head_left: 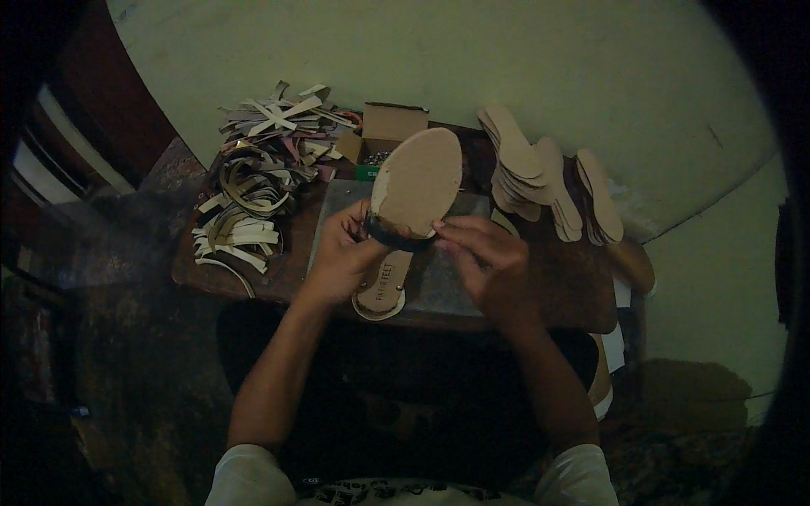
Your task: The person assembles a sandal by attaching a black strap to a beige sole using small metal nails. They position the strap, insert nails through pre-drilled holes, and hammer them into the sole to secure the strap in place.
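Note:
Above the table's front edge I hold a tan shoe insole (418, 181), its broad end pointing up and away. A dark strap (398, 239) crosses it near the narrower part. My left hand (344, 257) is closed on the insole's left edge beside the strap. At the right edge, my right hand (485, 253) pinches the strap's end against the insole with thumb and fingers. Below the strap shows a rounded tan heel piece (381, 291) with dark print and a pale rim. Whether it belongs to the held insole or lies separately, I cannot tell.
A grey mat (456, 291) lies on the dark wooden table (565, 291). Strap strips (253, 185) are heaped at the left. Behind the insole stands an opened cardboard box (395, 122) of small metal pieces. Several tan insoles (523, 164) are stacked at the right, near the wall.

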`<action>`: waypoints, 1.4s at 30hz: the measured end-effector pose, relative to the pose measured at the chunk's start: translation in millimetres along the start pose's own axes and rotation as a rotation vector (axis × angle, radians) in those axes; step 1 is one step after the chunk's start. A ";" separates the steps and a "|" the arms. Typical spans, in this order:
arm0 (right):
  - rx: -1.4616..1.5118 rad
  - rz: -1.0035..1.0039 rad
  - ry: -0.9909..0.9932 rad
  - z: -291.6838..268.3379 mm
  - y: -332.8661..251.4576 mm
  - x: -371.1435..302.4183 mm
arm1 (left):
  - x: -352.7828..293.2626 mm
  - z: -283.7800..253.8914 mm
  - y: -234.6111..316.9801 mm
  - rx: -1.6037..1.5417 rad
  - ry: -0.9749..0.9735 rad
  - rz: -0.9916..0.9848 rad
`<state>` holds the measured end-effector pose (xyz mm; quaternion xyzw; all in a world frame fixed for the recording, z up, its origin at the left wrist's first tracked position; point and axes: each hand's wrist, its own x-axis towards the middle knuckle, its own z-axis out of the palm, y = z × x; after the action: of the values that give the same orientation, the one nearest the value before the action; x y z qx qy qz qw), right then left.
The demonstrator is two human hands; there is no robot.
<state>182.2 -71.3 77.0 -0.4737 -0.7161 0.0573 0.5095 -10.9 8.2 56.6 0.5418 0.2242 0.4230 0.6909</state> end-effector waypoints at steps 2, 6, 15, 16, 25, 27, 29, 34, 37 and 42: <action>0.059 0.070 -0.039 -5.0 -2.7 1.7 | -1.0 2.7 2.8 -0.004 0.011 0.016; 0.131 0.237 0.003 -6.6 -8.2 3.2 | -1.9 2.4 2.2 0.064 0.049 -0.002; 0.227 0.248 -0.065 -13.9 -1.7 4.7 | -9.1 7.6 16.4 0.256 0.037 0.065; 0.236 0.271 -0.082 -15.1 -2.6 4.8 | -9.8 9.1 18.4 0.278 0.038 0.054; 0.499 0.529 -0.226 -23.0 0.2 3.5 | -12.7 8.3 11.8 0.293 -0.043 0.085; 0.478 0.527 -0.264 -27.4 1.7 3.7 | -10.8 6.7 9.9 0.326 -0.072 0.047; 0.402 0.503 -0.305 -29.8 3.4 4.2 | -10.5 6.4 7.7 0.290 -0.084 0.001; 0.245 0.472 -0.368 -33.2 1.7 7.6 | -10.4 5.4 9.1 0.269 -0.121 -0.016; 0.164 0.333 -0.319 -30.3 7.0 3.3 | -10.2 6.7 9.5 0.224 -0.116 -0.025; 0.111 0.259 -0.308 -28.7 7.4 3.4 | -9.4 4.2 6.6 0.214 -0.105 -0.014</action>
<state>209.2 -76.3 88.8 -0.5189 -0.7142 0.2333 0.4076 -15.1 -1.5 62.7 0.6322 0.2353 0.3630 0.6428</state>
